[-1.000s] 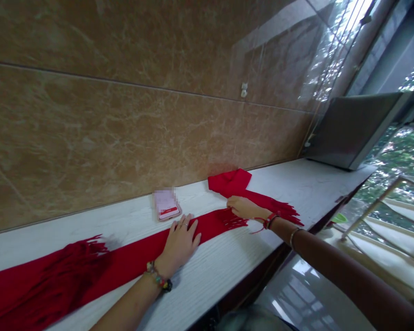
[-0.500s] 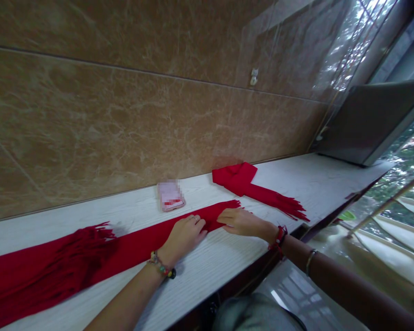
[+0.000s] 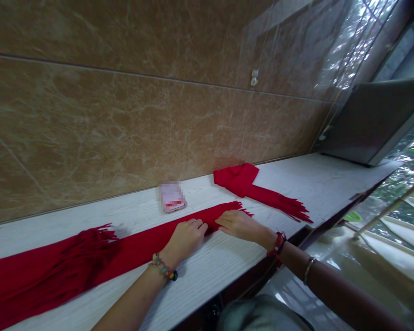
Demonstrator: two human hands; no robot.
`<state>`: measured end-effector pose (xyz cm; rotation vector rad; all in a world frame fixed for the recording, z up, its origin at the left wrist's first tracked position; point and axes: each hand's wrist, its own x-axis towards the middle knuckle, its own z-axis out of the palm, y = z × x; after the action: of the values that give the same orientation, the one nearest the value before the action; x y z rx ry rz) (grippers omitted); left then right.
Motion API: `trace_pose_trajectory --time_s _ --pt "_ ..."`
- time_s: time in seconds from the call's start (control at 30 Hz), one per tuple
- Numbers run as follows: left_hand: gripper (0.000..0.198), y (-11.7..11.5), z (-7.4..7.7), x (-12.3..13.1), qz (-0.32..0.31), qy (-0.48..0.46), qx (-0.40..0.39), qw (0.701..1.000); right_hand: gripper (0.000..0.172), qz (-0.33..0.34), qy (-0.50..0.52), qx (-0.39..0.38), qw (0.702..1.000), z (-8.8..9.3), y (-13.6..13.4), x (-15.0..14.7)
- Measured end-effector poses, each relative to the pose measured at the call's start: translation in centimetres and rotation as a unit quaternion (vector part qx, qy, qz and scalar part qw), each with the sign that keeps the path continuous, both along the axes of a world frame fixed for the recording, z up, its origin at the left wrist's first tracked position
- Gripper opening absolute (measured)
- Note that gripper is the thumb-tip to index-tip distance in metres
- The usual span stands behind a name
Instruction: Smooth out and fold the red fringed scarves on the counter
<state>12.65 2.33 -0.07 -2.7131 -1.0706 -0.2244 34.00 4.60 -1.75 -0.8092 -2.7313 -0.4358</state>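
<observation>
A long red scarf [image 3: 143, 243] stretches across the white counter, with a heap of fringe lying over its left part and more fringe at its right end. My left hand [image 3: 185, 239], wearing a ring and a beaded bracelet, rests with curled fingers on the near edge of the scarf and grips it. Just to the right, near the fringed end, my right hand [image 3: 239, 224] has its fingers pressed together on the same edge. The cloth between its fingertips is partly hidden. Behind it lies a second red scarf [image 3: 237, 179], folded over, its fringe pointing right.
A phone [image 3: 172, 196] in a pinkish case lies behind the long scarf. The white counter [image 3: 296, 179] runs along a brown tiled wall [image 3: 134, 124] toward a dark grey box-like object [image 3: 372, 122] at the right. The counter's front edge is close to my body.
My right hand has shifted very slightly left along the scarf's edge. The left hand stays nearly in place, and the scarves lie as before while the view moves a little.
</observation>
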Motion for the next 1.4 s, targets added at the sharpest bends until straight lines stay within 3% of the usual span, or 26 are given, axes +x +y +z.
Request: trace_pose_trajectory --time_s 0.17,0.4,0.6,0.8,0.97,1.2,1.4 --pt "0.013 0.0 -0.1 0.1 -0.001 0.007 0.013 1.000 0.019 -0.010 -0.022 0.018 1.000 -0.3 0.6 -0.7" --pt "0.014 0.2 0.0 0.1 0.014 0.005 0.019 1.000 0.024 0.003 0.103 0.072 0.992 -1.0 0.9 -0.1" --pt "0.019 0.1 0.4 -0.3 -0.017 0.030 0.042 0.999 0.024 0.017 0.159 0.061 0.985 0.0 -0.3 1.0" --pt "0.018 -0.1 0.2 -0.3 -0.070 0.096 0.055 0.991 0.024 0.001 0.140 0.030 0.990 -0.5 -0.9 1.8" --pt "0.013 -0.6 0.0 -0.2 -0.062 0.080 0.058 0.993 0.024 -0.012 0.104 0.008 0.994 -0.9 -0.9 1.8" --pt "0.012 -0.3 0.3 -0.5 -0.046 0.042 0.099 0.993 0.022 -0.026 0.180 0.022 0.983 -0.6 -1.1 1.8" --pt "0.007 -0.3 0.4 -0.3 -0.107 0.064 0.058 0.991 0.021 -0.009 0.133 -0.034 0.991 -0.6 -1.7 1.9"
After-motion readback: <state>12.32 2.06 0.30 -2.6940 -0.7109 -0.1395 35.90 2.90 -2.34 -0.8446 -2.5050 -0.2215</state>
